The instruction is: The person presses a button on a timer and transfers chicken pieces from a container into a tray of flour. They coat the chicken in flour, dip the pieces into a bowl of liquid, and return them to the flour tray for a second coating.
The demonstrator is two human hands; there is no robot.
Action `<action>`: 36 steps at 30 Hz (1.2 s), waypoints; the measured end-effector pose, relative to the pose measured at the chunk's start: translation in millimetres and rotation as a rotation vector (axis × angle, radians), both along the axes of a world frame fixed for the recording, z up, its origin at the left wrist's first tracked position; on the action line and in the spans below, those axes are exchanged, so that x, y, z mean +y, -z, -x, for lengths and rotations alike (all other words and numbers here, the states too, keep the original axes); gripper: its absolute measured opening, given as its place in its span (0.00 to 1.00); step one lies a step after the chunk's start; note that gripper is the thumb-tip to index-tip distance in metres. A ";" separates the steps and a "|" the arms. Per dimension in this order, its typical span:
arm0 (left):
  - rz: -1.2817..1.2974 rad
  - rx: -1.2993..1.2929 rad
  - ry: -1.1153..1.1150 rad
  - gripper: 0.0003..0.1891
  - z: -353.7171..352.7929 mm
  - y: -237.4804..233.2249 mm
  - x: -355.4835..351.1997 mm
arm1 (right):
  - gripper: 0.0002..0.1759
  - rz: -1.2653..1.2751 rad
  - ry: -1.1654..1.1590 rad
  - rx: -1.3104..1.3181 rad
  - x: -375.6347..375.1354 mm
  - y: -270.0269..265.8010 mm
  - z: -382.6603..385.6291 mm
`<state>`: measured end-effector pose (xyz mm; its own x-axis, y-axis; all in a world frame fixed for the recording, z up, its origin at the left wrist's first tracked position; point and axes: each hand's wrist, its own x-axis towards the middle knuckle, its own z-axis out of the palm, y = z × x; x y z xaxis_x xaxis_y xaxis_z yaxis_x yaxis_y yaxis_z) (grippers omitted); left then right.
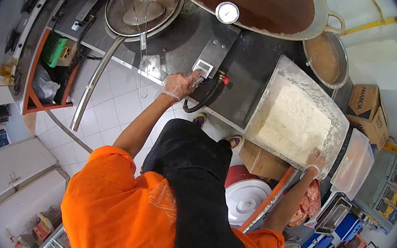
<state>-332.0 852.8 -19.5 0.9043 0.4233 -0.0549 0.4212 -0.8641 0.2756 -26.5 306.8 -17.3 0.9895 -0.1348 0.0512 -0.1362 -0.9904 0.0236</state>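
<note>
My left hand (180, 85), in a clear plastic glove, is closed with its fingertips on a small white digital timer (204, 67). The timer sits on a metal plate at the front of the black worktop. My right hand (316, 161), also gloved and dusted white, rests at the near right corner of a large metal tub (274, 89). Its fingers are apart and reach over the inner side. Pale flour (295, 121) fills the tub's bottom.
A large pan of brown liquid (253, 4) carries a dial thermometer (227, 13). Beside it stands a smaller pot (326, 59). A long-handled strainer (143, 8) lies at the left. A black hose (206, 98) hangs over the front edge. Below are a cardboard box (261, 159) and a white lid (247, 201).
</note>
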 end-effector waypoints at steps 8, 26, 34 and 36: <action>-0.005 0.017 -0.038 0.23 -3.9 6.5 2.1 | 0.25 -0.107 -0.024 -0.005 6.8 -7.5 3.9; 1.201 -0.556 -0.107 0.12 -51.4 -107.3 -147.7 | 0.21 -0.159 -0.082 0.148 30.0 -42.9 19.3; 0.644 -0.231 0.215 0.11 -111.6 -92.6 -230.8 | 0.19 -0.464 -0.164 -0.019 12.7 9.7 -33.6; 0.659 -0.303 0.238 0.11 -119.2 -49.4 -239.8 | 0.20 -0.344 -0.402 0.149 25.7 -15.4 -41.0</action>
<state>-212.8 613.0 29.9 0.9829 0.1807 0.0367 0.0676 -0.5387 0.8398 14.5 332.5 -1.9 0.9598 0.2710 -0.0738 0.2344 -0.9178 -0.3205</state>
